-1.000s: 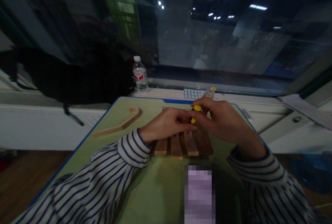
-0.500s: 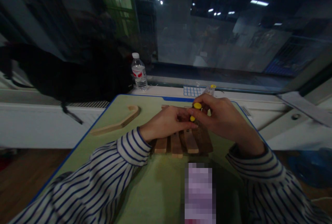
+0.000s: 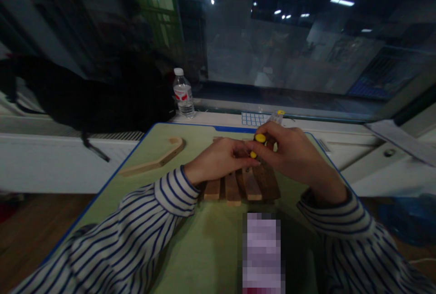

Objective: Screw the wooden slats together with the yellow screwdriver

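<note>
"What's where?"
"Leftmost, a bent wooden strip (image 3: 162, 162) on the surface (image 3: 190, 248). Then the left hand (image 3: 218, 160) over wooden slats (image 3: 233, 192), fingers curled; can't tell if they're pinching. The yellow-ended tool (image 3: 260, 138) is above the slats, pinched by the right hand's (image 3: 294, 158) fingers."
"Doing it well?"
"I'd brace the slats, seat the tool squarely."

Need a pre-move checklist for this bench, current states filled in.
1. Right hand gripping the yellow-and-black tool: ok.
2. Left hand at the wooden slats, fingers by the tool: ok.
3. Clear view of the tool's working end: not ok, hands in the way.
4. Tool tip seated: cannot tell, hidden.
5. Curved wooden piece apart from both hands: ok.
6. Water bottle capped, off the table: ok.
</note>
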